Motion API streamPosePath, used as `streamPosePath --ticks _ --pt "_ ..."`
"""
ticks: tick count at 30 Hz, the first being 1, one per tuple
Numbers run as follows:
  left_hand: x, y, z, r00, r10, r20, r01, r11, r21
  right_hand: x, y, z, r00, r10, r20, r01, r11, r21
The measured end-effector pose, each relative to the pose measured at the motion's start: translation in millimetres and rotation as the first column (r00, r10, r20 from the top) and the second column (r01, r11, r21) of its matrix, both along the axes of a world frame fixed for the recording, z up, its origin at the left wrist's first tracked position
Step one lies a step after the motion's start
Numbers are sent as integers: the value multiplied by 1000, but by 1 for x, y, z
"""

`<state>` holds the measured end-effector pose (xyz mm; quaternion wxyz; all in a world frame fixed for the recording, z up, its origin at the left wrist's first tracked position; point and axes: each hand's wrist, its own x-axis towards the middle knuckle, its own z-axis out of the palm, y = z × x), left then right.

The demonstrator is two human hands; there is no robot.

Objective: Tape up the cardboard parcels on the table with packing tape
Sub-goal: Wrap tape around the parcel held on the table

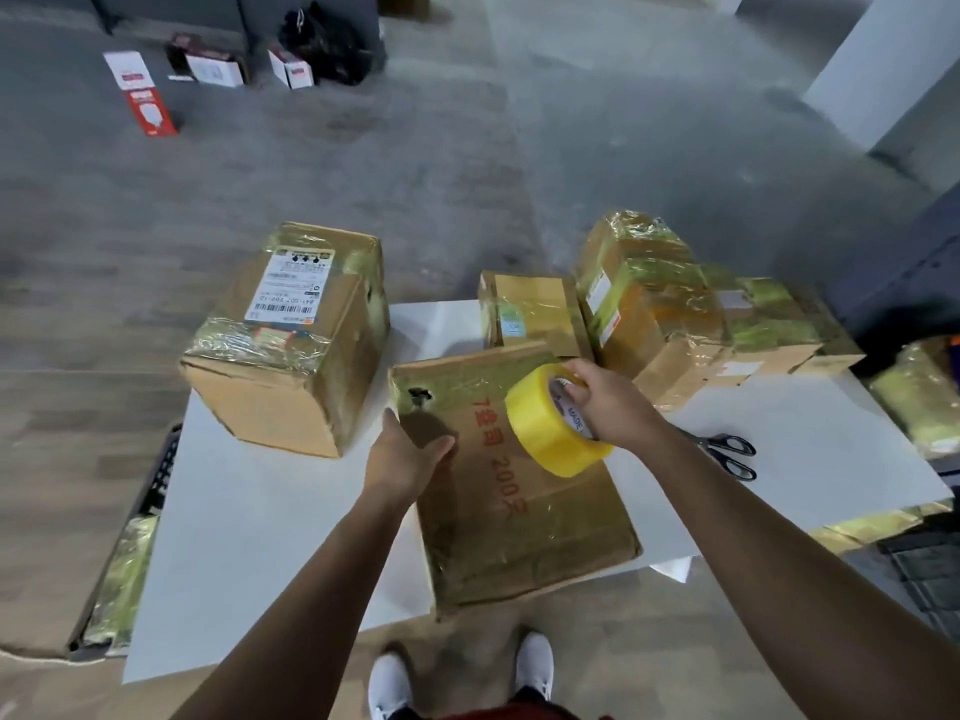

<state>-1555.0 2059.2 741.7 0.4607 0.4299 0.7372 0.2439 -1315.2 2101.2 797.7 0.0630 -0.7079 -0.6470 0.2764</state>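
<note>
- Leftmost, a labelled parcel [291,335] stood on the white table [260,537].
- Left hand [410,454] gripped the flat cardboard box [519,511] at its left edge, thumb on top.
- Right hand [608,402] clamped the packing tape roll [550,423] over the box, fingers in its core.
- Scissors [727,452] lay to the right.

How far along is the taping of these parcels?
Looks done: the labelled box and the stacked parcels behind shine with tape. In hand: the left hand grips the flat box while the right hand holds the tape roll over it. Left: finishing that box; scissors lie untouched.
</note>
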Motion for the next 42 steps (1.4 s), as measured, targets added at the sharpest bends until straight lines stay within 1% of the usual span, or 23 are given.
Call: streamPosePath --ticks 6,9,10,11,12,13,14,15,17,18,23,28,32,36,38,40,42 --pt "1 -13 -8 997 -68 -41 67 998 -9 0 -3 7 992 96 81 -92 995 -47" --pt "4 -20 -3 992 -98 -78 96 995 -22 -3 -5 7 987 141 75 -138 989 -48" --pt "5 -21 1 984 -102 -147 106 994 24 -5 -5 6 985 163 64 -161 986 -41" --pt "6 -22 7 970 -90 -224 120 985 124 -8 -5 5 982 179 54 -176 983 -42" --pt "6 -22 15 963 -67 -262 139 954 266 -12 -4 6 981 189 52 -187 981 -50" --pt "7 -21 22 970 -58 -237 151 906 396 -15 -3 6 977 203 58 -199 978 -65" --pt "7 -19 30 984 -89 -157 153 871 466 -19 -2 6 972 226 67 -221 972 -80" --pt "8 -18 38 989 -136 -63 150 867 474 -23 -1 7 965 252 71 -245 965 -95" --pt "9 -18 47 980 -171 101 110 891 441 -29 1 8 953 292 73 -283 952 -117" --pt "8 -19 48 974 -180 138 104 894 436 -32 2 10 949 306 76 -296 947 -123" --pt "9 -26 50 960 -266 87 207 885 418 -39 7 17 932 355 75 -342 928 -147" --pt "12 -30 46 980 -194 43 154 878 453 -40 7 20 920 383 81 -362 911 -197" --pt "11 -29 44 986 -145 76 97 894 438 -38 7 22 919 388 75 -361 902 -236" --pt "13 -27 42 985 -139 104 86 910 405 -38 5 25 910 408 75 -368 878 -305" --pt "13 -26 39 986 -150 73 109 908 404 -37 5 23 907 417 54 -375 861 -344" --pt "14 -26 33 989 -145 38 120 918 377 -34 4 21 925 379 3 -354 869 -346" --pt "13 -26 28 991 -88 98 51 944 325 -29 1 23 953 286 -100 -303 901 -311"
